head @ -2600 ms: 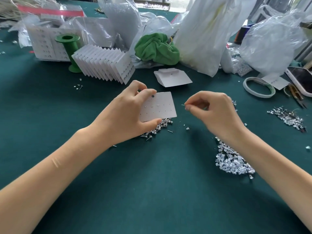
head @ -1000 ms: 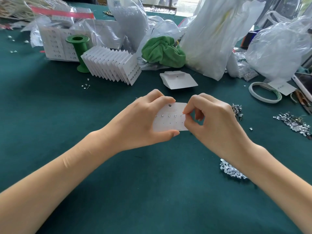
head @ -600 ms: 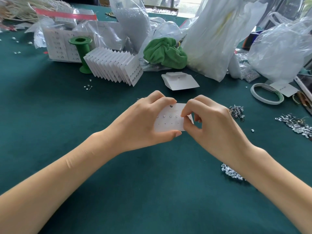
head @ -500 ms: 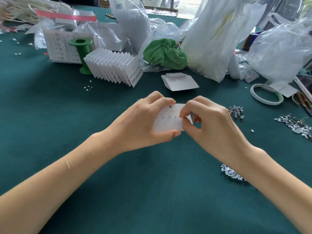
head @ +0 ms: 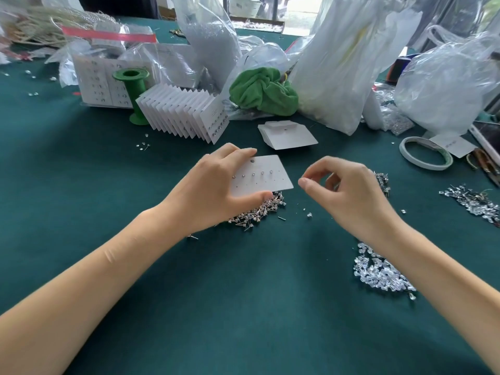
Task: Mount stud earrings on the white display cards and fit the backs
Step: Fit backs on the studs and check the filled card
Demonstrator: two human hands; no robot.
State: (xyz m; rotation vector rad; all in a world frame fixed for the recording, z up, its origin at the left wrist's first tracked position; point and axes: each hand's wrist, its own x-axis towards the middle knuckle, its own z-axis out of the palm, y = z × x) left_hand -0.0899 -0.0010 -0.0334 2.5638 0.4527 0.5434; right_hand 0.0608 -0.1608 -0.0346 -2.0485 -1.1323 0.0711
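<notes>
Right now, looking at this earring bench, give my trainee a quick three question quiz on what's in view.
1. True or false: the left hand holds the white card above the pile of stud earrings.
2. How many studs sit in the card's top row: A three, B five, C nine?
3. Fill in: the right hand hovers beside the card without ____ it.

Key: 1 true. 2 B. 3 touching.
</notes>
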